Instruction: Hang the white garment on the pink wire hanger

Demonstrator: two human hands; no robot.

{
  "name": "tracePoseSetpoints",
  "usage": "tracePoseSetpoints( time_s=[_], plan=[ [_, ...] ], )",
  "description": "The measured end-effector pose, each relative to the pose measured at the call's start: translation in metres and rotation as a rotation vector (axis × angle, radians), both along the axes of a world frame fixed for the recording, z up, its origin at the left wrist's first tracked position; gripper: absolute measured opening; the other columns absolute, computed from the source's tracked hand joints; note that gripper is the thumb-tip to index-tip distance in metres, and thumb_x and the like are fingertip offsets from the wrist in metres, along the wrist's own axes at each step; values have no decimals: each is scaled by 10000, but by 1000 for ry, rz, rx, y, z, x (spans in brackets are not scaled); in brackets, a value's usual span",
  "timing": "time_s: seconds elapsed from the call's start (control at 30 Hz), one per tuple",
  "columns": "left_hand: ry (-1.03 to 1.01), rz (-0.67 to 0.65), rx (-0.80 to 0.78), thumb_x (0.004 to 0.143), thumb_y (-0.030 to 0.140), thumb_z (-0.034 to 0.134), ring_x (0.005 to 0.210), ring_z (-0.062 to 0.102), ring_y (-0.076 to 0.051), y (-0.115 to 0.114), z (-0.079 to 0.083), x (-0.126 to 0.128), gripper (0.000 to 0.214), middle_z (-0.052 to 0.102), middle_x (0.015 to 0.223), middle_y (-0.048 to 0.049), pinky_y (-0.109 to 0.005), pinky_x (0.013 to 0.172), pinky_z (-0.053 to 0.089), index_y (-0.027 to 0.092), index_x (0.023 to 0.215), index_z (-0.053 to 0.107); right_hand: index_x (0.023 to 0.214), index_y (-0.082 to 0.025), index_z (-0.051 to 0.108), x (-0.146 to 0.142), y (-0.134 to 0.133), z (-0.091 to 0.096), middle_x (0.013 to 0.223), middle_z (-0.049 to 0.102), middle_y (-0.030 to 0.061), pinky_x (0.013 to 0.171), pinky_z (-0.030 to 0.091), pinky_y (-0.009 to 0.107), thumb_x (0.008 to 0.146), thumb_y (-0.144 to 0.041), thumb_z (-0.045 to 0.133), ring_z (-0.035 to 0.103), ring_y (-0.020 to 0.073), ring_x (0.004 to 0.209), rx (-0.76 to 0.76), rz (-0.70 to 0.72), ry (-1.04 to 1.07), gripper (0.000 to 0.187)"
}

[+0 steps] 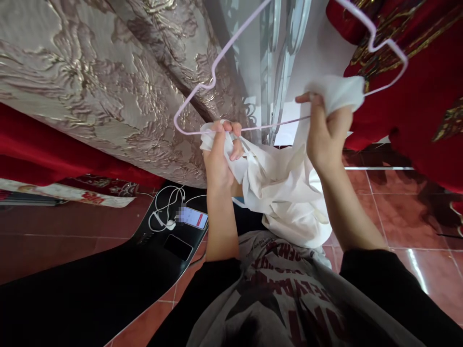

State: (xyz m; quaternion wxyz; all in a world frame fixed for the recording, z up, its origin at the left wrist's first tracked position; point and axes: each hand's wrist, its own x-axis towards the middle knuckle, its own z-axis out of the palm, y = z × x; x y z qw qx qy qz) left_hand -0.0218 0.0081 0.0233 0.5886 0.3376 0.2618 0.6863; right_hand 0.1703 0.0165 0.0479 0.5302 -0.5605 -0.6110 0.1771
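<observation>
A pale pink clothes hanger [231, 46] spans the upper middle of the head view, its lower bar running between my hands. White cloth [289, 183] drapes over that bar and hangs in folds down to my lap. My left hand [221, 149] is closed around the bar and a bunch of the cloth, close to the hanger's left corner. Toward the right corner, my right hand [327, 127] grips another part of the cloth, which is folded over the bar and blurred by motion. The hanger's hook lies outside the view.
Shiny embossed curtain fabric [108, 86] hangs at the left, and red cloth with gold patterns [415, 111] at the right. A black bench [119, 250] carries a lit phone [193, 217], a dark phone [178, 247] and a white cable [159, 212]. Red tiles [405, 212] cover the floor.
</observation>
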Motion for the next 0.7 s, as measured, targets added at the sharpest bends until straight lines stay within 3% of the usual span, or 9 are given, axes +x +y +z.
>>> tracePoseSetpoints(
  time_s=[0.07,0.13,0.23,0.33,0.4,0.5,0.6,0.7],
  plan=[
    [12,27,-63,994,328,651,403,296,-28,-3,6,0,236,617,846,-2,-223,410,285,199,806,594,954,-177,680,2,5,-8,987,659,77,992,503,360,998,-498,418,622,163,966,-28,-28,-113,416],
    [-2,14,-120,1009,287,617,401,284,-22,-7,11,0,218,654,890,-10,-216,418,297,193,812,602,877,-158,666,5,7,-14,874,644,73,938,527,380,948,-510,529,628,177,901,-20,-81,-133,385],
    [-12,0,-184,1000,166,566,417,293,-22,-12,15,-11,161,721,1001,-50,-188,435,322,172,852,631,836,-153,631,8,3,-16,808,612,57,879,547,360,889,-499,640,636,174,879,31,-154,-81,350],
    [39,96,-226,944,98,599,444,316,-26,-13,14,-37,129,757,1008,-56,-156,449,340,162,851,660,786,-150,607,12,-2,-13,760,561,39,825,554,313,849,-445,711,642,163,901,67,-133,61,320],
    [85,151,-202,927,123,646,478,375,-31,-12,16,-57,110,764,1004,-33,-153,473,386,172,839,688,769,-149,593,15,-4,-12,750,539,33,799,556,288,828,-421,739,642,159,925,77,-108,137,315],
    [331,209,-110,885,268,756,540,529,-81,-7,30,-75,108,770,1043,-75,-225,520,490,160,890,751,781,-152,595,16,-6,-12,763,549,30,819,577,295,808,-437,754,634,149,909,94,-72,183,327],
    [608,239,-24,828,370,822,572,644,-160,-3,54,-71,285,771,1009,-139,-304,544,549,105,926,778,795,-157,604,10,-7,-16,778,575,30,858,597,325,797,-482,754,619,139,854,109,-49,215,358],
    [740,255,103,885,331,758,604,689,-183,-2,77,-55,248,760,862,-93,-278,521,544,97,962,788,789,-162,597,1,-11,-18,792,590,41,853,606,349,806,-507,740,612,146,844,96,-30,262,373]
  ],
)
